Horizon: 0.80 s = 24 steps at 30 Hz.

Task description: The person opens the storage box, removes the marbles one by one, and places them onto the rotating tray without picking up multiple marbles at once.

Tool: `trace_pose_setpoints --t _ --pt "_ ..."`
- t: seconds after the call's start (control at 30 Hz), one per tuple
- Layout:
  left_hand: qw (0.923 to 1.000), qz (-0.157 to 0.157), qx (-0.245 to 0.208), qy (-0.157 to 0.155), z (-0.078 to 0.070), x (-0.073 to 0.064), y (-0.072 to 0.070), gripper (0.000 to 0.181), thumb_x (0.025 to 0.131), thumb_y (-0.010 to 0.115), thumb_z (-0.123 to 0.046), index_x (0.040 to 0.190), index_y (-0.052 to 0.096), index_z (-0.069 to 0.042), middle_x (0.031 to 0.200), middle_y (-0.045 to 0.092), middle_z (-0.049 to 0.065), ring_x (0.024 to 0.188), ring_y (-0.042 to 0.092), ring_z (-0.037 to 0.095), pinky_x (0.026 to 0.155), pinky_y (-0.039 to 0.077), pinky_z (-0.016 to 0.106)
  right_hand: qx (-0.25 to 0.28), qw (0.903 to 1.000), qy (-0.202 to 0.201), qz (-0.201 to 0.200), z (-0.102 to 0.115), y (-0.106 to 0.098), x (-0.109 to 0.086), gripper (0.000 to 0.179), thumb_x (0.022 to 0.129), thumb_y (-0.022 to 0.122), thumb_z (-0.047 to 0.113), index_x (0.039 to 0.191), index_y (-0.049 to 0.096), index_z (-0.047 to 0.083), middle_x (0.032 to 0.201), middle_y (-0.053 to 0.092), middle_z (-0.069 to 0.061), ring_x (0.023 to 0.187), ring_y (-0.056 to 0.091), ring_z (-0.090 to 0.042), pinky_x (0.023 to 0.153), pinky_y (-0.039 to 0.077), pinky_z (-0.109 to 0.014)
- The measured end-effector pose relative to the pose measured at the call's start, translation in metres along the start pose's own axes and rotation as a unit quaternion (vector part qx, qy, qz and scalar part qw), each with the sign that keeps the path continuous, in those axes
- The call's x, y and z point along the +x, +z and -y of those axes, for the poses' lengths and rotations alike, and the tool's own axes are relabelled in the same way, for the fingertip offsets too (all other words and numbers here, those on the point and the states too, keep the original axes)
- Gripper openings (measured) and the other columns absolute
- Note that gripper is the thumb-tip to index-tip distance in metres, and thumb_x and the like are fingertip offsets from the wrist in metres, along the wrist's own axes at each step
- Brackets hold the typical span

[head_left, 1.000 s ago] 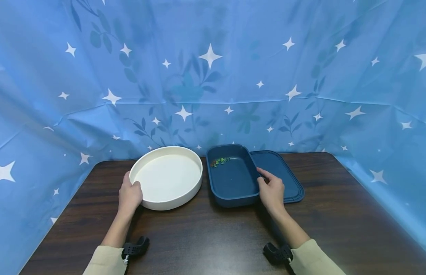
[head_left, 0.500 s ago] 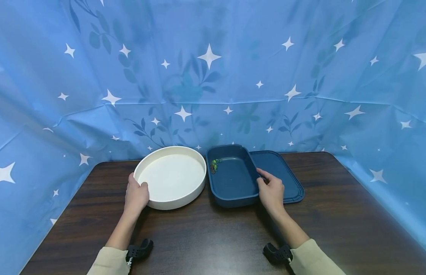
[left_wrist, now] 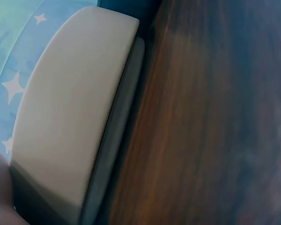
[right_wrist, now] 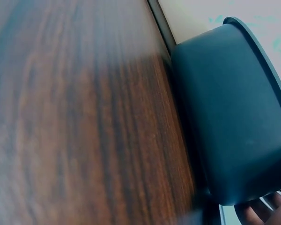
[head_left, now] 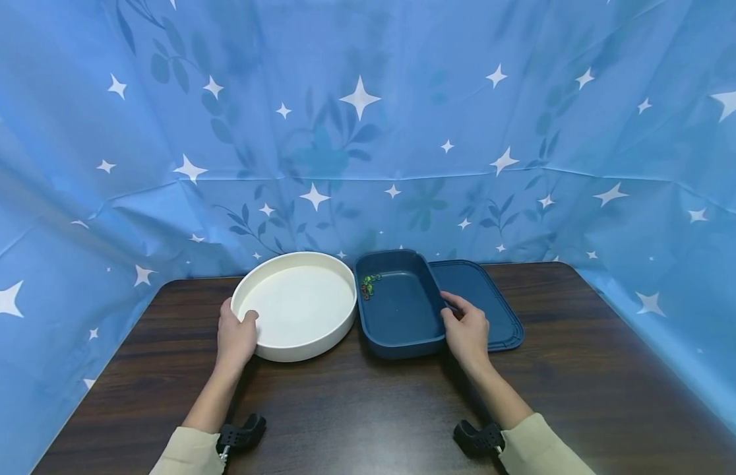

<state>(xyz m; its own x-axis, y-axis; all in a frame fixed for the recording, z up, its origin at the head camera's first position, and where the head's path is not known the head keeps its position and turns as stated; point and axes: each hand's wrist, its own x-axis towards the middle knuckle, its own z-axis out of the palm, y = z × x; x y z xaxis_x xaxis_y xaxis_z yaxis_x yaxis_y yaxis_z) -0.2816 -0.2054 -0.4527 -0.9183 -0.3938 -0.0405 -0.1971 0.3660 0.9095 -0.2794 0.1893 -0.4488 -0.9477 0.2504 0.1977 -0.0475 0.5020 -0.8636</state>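
A round, shallow white tray [head_left: 295, 300] lies at the left of the table. My left hand [head_left: 236, 335] grips its left rim, thumb over the edge; the left wrist view shows the tray's outer wall [left_wrist: 75, 108]. Close to the tray's right side is a deep blue rectangular container [head_left: 403, 307]. Its right wall is held by my right hand [head_left: 467, 328]. In the right wrist view, fingertips [right_wrist: 260, 212] show at the container's end [right_wrist: 234, 112]. Inside, against the left wall, sits a small bumpy green and reddish-brown piece [head_left: 368, 286], too small to identify.
A flat blue lid [head_left: 483, 303] with a grooved border lies right of the container, partly hidden by it. Dark wooden tabletop [head_left: 356, 409] stretches in front. Behind the table's back edge hangs a blue star-patterned curtain [head_left: 255, 132].
My left hand has moved right with the white tray, closing the gap to the blue container. The small green piece has shifted toward the container's left wall. My right hand stays nearly still.
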Motion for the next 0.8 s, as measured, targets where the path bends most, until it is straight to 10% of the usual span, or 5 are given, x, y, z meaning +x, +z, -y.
trace_pose_setpoints --t 0.23,0.47,0.67,0.8 --pt "0.9897 -0.037 -0.138 -0.004 0.008 0.004 0.002 0.064 0.101 0.038 -0.017 0.16 0.018 -0.002 0.167 0.022 0.02 0.153 0.025 0.036 0.124 0.023 0.051 0.011 0.9999 0.011 0.007 -0.003 0.002 0.0 0.039 0.1 0.05 0.014 0.136 0.064 0.012 0.141 0.063 -0.012 0.113 0.066 -0.026 0.083 0.052 -0.033" --pt "0.9906 -0.045 -0.129 0.009 0.013 0.006 0.001 0.063 0.1 0.04 -0.016 0.159 0.022 -0.002 0.166 0.026 0.019 0.152 0.028 0.035 0.123 0.025 0.051 0.024 0.9991 0.027 0.021 -0.004 0.001 0.001 0.038 0.101 0.05 0.015 0.137 0.063 0.012 0.144 0.06 -0.012 0.128 0.061 -0.028 0.099 0.054 -0.046" --pt "0.9894 -0.047 -0.134 0.029 0.02 0.008 0.001 0.062 0.098 0.039 -0.012 0.158 0.027 -0.004 0.165 0.03 0.016 0.154 0.027 0.031 0.125 0.024 0.049 0.009 0.9994 0.023 0.024 0.001 -0.004 0.002 0.038 0.1 0.055 0.019 0.137 0.063 0.014 0.135 0.066 -0.012 0.095 0.066 -0.03 0.065 0.05 -0.029" --pt "0.988 -0.043 -0.143 0.038 0.024 0.008 0.001 0.066 0.095 0.036 -0.008 0.16 0.026 -0.008 0.168 0.025 0.011 0.157 0.02 0.026 0.127 0.019 0.046 -0.006 0.9993 -0.004 0.037 0.008 -0.012 0.006 0.039 0.1 0.057 0.021 0.138 0.062 0.012 0.136 0.066 -0.014 0.111 0.067 -0.031 0.085 0.057 -0.04"
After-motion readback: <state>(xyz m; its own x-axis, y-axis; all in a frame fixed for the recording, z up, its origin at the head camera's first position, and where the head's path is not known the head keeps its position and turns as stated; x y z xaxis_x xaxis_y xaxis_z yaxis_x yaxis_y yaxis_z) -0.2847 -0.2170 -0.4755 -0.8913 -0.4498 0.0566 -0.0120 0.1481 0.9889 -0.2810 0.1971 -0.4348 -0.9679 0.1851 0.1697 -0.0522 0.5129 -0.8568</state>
